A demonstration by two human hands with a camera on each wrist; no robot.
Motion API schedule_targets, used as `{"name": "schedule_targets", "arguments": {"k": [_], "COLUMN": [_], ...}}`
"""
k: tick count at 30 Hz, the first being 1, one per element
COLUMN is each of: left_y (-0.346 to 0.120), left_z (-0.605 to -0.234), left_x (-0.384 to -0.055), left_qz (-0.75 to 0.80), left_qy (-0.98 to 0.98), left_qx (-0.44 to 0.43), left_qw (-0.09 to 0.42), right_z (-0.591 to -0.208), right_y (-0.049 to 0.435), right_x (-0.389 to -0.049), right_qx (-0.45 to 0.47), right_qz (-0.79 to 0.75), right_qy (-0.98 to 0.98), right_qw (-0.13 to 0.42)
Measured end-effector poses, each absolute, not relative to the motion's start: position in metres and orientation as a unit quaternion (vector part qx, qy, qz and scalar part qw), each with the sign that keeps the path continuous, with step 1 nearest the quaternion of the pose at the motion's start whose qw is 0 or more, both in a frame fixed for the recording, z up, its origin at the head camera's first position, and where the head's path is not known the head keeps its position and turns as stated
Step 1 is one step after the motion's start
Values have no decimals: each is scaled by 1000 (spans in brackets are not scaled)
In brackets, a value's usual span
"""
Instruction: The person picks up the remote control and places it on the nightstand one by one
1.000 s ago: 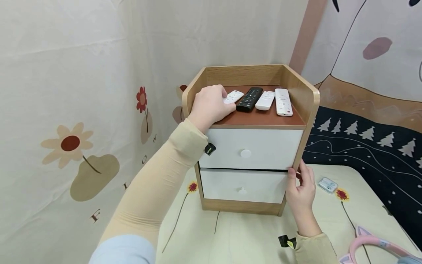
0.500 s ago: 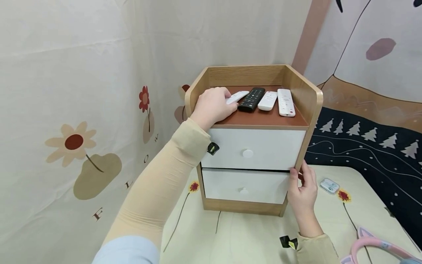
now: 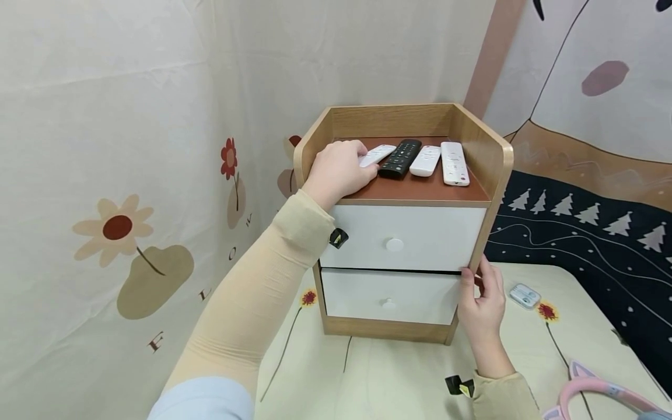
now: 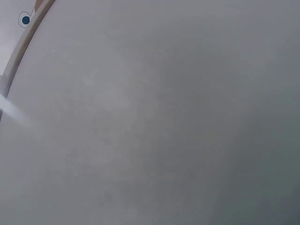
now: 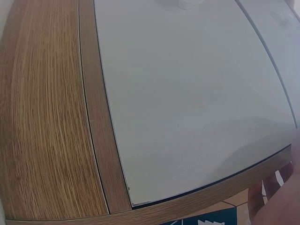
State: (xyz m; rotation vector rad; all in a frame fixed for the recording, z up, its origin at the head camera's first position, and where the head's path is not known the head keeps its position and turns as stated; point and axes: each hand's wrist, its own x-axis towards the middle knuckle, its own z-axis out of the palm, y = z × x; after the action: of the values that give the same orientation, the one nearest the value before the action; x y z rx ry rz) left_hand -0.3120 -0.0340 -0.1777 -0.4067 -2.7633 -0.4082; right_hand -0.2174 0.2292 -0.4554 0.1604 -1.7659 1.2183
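A small wooden cabinet (image 3: pixel 385 331) with two white drawers stands on the covered table. On its brown top shelf, my left hand (image 3: pixel 340 168) holds a white remote control (image 3: pixel 379 154) at the left, its near end hidden by the fingers. Beside that remote lie a black remote (image 3: pixel 401 158), a shorter white remote (image 3: pixel 426 161) and a longer white remote (image 3: pixel 454 164). My right hand (image 3: pixel 482 312) grips the cabinet's right side edge, thumb at the front and fingers round the side. The left wrist view is filled by a pale, blurred surface.
The upper drawer (image 3: pixel 362 233) and lower drawer (image 3: pixel 357 294) have round white knobs. Right of the cabinet lies a small clear case (image 3: pixel 524 296). A pink cat-ear headband (image 3: pixel 588 384) is at the lower right. Printed cloth (image 3: pixel 131 105) hangs behind and to the left.
The white remote in my left hand has turned slightly and shifted toward the black remote. The whole head view has moved a little. My right hand stays on the cabinet edge.
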Motion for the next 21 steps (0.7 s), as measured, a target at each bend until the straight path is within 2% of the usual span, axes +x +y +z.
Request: {"name": "schedule_targets", "arguments": {"k": [11,17,21], "left_y": [-37,-38,-38], "left_z": [-181,-185,-190], "left_x": [-305,-289,-274], "left_qz": [-125,-116,-139], "left_qy": [-968,-967,-958], "left_qx": [-135,-129,-138], "left_qw": [173,184,209], "right_z": [-453,-455,-455], "right_y": [226,228,229], "right_x": [-217,-217,-217], "right_qx": [73,68,69], "right_qz": [494,490,490], "right_qy": [-716,-725,-724], "right_qw": [489,479,480]}}
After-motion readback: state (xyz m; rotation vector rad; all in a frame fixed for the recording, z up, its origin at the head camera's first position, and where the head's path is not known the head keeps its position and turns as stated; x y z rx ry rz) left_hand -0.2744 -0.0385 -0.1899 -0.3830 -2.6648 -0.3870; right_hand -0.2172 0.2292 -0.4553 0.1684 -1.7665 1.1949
